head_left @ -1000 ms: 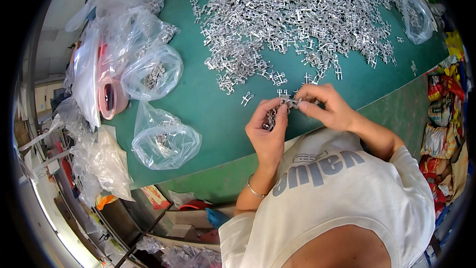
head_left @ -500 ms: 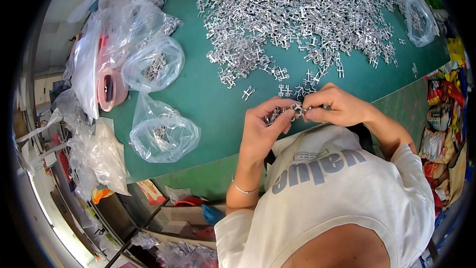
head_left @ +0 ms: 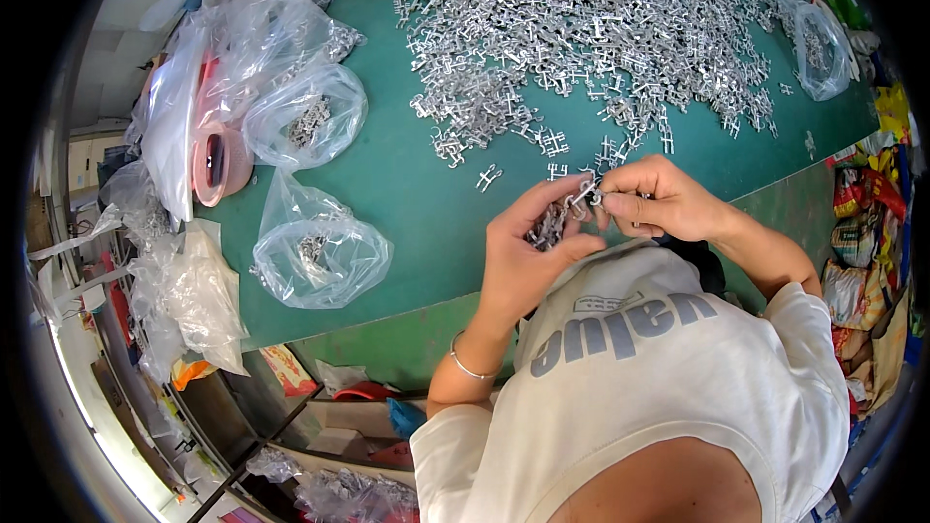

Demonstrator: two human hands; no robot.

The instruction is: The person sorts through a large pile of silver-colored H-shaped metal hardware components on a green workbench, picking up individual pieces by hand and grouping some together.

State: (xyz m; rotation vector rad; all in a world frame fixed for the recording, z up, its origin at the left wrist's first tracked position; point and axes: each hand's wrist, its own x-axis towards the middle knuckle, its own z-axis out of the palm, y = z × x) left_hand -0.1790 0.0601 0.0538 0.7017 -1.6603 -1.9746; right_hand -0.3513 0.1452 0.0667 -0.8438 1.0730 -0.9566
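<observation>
Curled around several small silver metal hook pieces is my left hand, held at the table's near edge with its thumb stretched out. One more metal hook piece stands tilted at the left fingertips, against the fingers of my right hand. The right thumb and forefinger are pinched together, and a bit of metal shows under them. Beyond the hands a large pile of the same silver hook pieces spreads over the green table. A single loose hook piece lies left of the pile's near end.
Clear plastic bags with metal pieces inside stand on the left, one nearer and one farther. Beside them is a pink container with a dark object. Another open bag sits far right. Colourful packages line the right side.
My left thumb has lifted off the metal piece and straightened. The piece between my hands now stands more upright, and my left fingers have opened wider around the bunch.
</observation>
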